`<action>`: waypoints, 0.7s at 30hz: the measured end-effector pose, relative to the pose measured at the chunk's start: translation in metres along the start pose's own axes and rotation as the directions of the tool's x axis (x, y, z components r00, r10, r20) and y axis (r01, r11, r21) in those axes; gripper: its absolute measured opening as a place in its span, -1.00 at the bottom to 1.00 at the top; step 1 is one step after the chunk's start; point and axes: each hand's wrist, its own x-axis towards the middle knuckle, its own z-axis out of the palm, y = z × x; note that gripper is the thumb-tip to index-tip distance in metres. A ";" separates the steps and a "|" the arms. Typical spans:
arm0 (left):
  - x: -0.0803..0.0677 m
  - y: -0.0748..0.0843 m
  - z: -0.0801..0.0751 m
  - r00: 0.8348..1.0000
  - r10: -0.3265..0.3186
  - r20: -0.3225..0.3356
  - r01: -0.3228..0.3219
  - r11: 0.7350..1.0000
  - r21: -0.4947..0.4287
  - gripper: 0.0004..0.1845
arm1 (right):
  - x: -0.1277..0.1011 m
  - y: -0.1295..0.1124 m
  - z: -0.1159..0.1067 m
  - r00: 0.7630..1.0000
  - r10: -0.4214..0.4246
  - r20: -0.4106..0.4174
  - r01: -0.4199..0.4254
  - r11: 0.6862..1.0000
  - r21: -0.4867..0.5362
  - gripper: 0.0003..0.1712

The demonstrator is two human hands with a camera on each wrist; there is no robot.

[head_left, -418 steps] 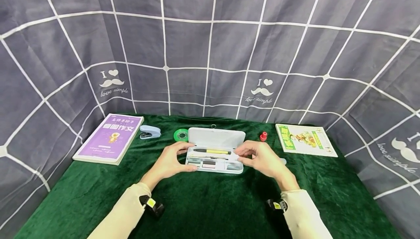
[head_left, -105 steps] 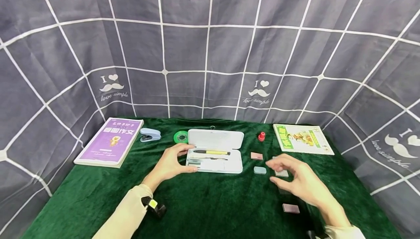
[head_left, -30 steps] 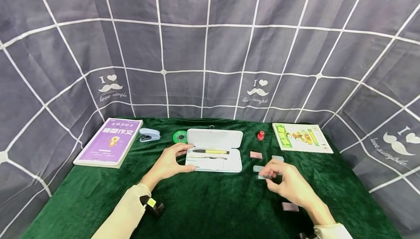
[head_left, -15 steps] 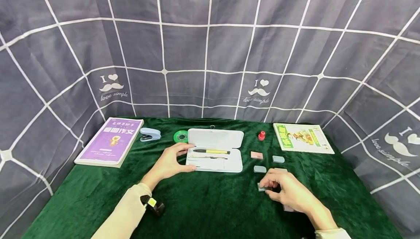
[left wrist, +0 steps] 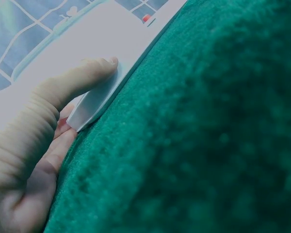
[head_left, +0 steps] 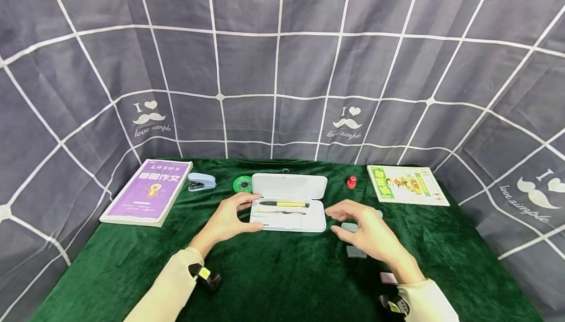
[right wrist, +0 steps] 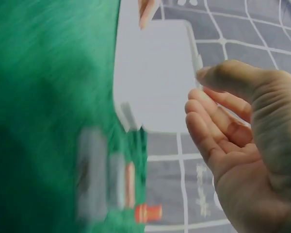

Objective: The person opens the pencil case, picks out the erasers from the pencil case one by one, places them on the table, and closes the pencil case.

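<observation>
An open white pencil case (head_left: pixel 289 187) stands mid-table, a yellow-and-black pen (head_left: pixel 284 204) and a thin pen-like stick (head_left: pixel 282 212) inside. My left hand (head_left: pixel 229 219) grips its left end; in the left wrist view the thumb (left wrist: pixel 82 77) lies on the front rim, fingers at the end. Beside the case's right end, my right hand (head_left: pixel 368 228) hovers with relaxed fingers, holding nothing. Small eraser-like blocks lie around it: a dark grey one (head_left: pixel 356 252), a pale blue one (head_left: pixel 349 227) partly covered, and a pink one (head_left: pixel 388 278) by the wrist. Others are mostly hidden behind the hand.
A purple book (head_left: pixel 147 192), a light-blue stapler (head_left: pixel 201 182) and a green tape roll (head_left: pixel 243 184) sit left of the case. To the right are a small red object (head_left: pixel 351 182) and a green-and-white book (head_left: pixel 408 185). A grid-patterned curtain (head_left: pixel 282 67) stands behind the table.
Small blocks once in the case now lie on the cloth. My right hand has put down the dark grey block and moved left toward the case. My left hand has kept its hold.
</observation>
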 end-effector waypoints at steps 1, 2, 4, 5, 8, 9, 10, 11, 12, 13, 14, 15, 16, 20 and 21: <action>0.000 0.001 0.000 1.000 0.000 0.000 0.000 1.000 -0.001 -0.13 | 0.006 -0.003 0.002 1.000 -0.002 -0.001 0.002 1.000 0.006 -0.49; 0.000 0.001 0.000 1.000 0.000 0.000 0.000 1.000 -0.001 -0.13 | 0.013 -0.007 0.003 1.000 -0.006 -0.002 0.006 1.000 0.013 -0.50; -0.001 0.001 0.000 1.000 -0.001 -0.002 0.001 1.000 -0.003 -0.14 | 0.025 -0.014 0.007 1.000 -0.020 -0.004 0.020 1.000 0.024 -0.52; -0.001 0.001 0.000 1.000 -0.001 -0.003 0.001 1.000 0.000 -0.14 | 0.031 -0.018 0.010 1.000 -0.027 -0.004 0.027 0.999 0.036 -0.53; -0.001 0.001 0.001 1.000 -0.008 -0.004 0.008 1.000 -0.001 -0.14 | 0.047 -0.029 0.017 0.998 -0.062 -0.005 0.062 0.997 0.052 -0.55; -0.001 0.001 0.001 1.000 -0.008 -0.005 0.008 1.000 0.000 -0.14 | 0.053 -0.032 0.021 0.997 -0.081 -0.005 0.081 0.995 0.062 -0.56; -0.001 0.001 0.001 1.000 -0.008 -0.005 0.008 1.000 -0.001 -0.14 | 0.058 -0.034 0.024 0.995 -0.101 -0.005 0.101 0.992 0.074 -0.56; 0.000 0.001 0.001 1.000 -0.006 -0.006 0.006 1.000 0.001 -0.14 | 0.063 -0.036 0.028 0.993 -0.118 -0.007 0.118 0.990 0.083 -0.57; 0.000 0.001 0.001 1.000 -0.002 -0.006 0.002 1.000 0.000 -0.15 | 0.068 -0.038 0.031 0.991 -0.135 -0.007 0.136 0.986 0.092 -0.57; 0.000 0.001 0.000 1.000 0.003 -0.007 -0.003 1.000 0.002 -0.15 | 0.072 -0.040 0.034 0.989 -0.146 -0.007 0.146 0.984 0.104 -0.58; 0.000 0.001 0.000 1.000 0.008 -0.006 -0.008 1.000 0.002 -0.15 | 0.077 -0.041 0.039 0.988 -0.154 -0.006 0.154 0.981 0.119 -0.59; 0.000 0.000 0.000 1.000 0.013 -0.006 -0.013 1.000 0.003 -0.15 | 0.081 -0.042 0.043 0.988 -0.156 -0.005 0.156 0.978 0.137 -0.60; 0.000 0.000 0.000 1.000 0.017 -0.006 -0.017 1.000 0.004 -0.15 | 0.084 -0.044 0.047 0.988 -0.152 0.000 0.150 0.977 0.153 -0.61; 0.001 -0.001 0.000 1.000 0.027 -0.005 -0.027 1.000 0.003 -0.16 | 0.096 -0.046 0.064 0.991 -0.128 0.035 0.118 0.971 0.210 -0.65; 0.001 -0.001 -0.001 1.000 0.028 -0.004 -0.028 1.000 0.003 -0.15 | 0.098 -0.046 0.069 0.991 -0.127 0.046 0.114 0.970 0.216 -0.65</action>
